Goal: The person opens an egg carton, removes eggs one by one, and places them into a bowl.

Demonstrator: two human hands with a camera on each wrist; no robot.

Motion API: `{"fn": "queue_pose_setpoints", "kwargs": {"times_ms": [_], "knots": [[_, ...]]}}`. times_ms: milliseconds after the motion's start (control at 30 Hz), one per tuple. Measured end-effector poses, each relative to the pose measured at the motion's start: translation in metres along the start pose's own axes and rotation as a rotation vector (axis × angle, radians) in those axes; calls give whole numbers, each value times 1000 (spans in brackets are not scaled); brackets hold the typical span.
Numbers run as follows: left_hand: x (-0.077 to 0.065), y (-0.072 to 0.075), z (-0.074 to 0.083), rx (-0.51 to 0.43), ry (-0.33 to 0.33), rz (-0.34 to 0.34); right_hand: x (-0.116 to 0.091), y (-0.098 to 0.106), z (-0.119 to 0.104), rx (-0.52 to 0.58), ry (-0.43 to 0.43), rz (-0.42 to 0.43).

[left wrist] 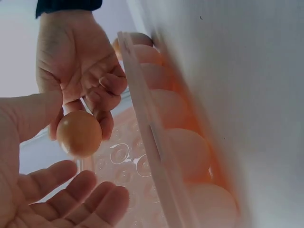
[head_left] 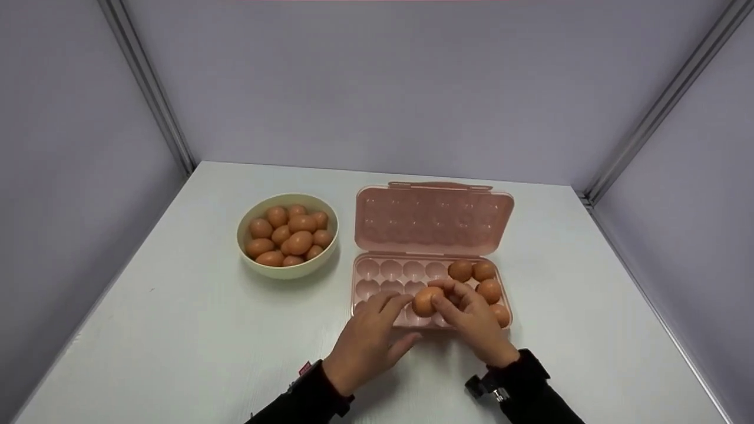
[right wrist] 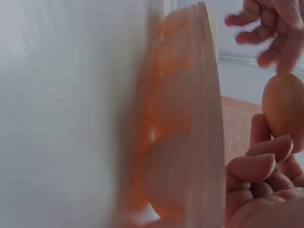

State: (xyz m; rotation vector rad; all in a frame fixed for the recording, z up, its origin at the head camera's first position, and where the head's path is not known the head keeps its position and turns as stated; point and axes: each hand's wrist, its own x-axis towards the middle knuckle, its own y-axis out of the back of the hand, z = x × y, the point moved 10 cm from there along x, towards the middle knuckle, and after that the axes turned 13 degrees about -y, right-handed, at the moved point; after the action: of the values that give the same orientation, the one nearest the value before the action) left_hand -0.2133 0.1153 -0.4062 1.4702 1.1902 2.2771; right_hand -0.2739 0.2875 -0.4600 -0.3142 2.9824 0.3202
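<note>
A brown egg (head_left: pixel 427 301) is pinched between the thumb and fingers of my right hand (head_left: pixel 474 324), above the front rows of the pink egg carton (head_left: pixel 403 254). My left hand (head_left: pixel 368 338) is on the egg's other side, thumb and fingers spread apart, one fingertip right at the shell. In the left wrist view, the egg (left wrist: pixel 79 134) shows its rounded end between the two hands. From the right wrist, the egg (right wrist: pixel 285 109) appears upright in the right fingers. Several brown eggs (head_left: pixel 489 291) sit in the carton's right-hand cups; my right hand hides some cups.
The carton's lid (head_left: pixel 433 218) stands open toward the back. To the carton's left, a cream bowl (head_left: pixel 288 272) holds several brown eggs (head_left: pixel 300 242). Both rest on a white table (head_left: pixel 177 330) with grey panels (head_left: pixel 377 88) around it.
</note>
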Motion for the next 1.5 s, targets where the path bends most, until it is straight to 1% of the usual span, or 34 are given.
{"fn": "queue_pose_setpoints", "kwargs": {"times_ms": [100,200,333,433,533,600,733,1000,1500], "knots": [[3,5,3,-18,-34,68,-2,-12,2,9,19,-69],[4,7,6,-53,-60,98,-5,-19,0,-19,77,-98],[4,6,9,-87,-67,83,-12,-25,-4,-51,149,-102],[3,4,9,-96,-55,66,-15,-30,-6,-26,194,-140],[2,3,8,-96,-46,65,-16,-34,-7,3,213,-171],[2,3,9,-91,-50,71,-16,-34,-7,1,217,-168],[2,2,10,-76,-69,85,-15,-31,-5,-16,192,-142],[2,3,11,-71,-88,93,-12,-30,3,-21,115,-163],[2,5,9,-50,-87,104,-10,-31,4,-57,107,-178]]}}
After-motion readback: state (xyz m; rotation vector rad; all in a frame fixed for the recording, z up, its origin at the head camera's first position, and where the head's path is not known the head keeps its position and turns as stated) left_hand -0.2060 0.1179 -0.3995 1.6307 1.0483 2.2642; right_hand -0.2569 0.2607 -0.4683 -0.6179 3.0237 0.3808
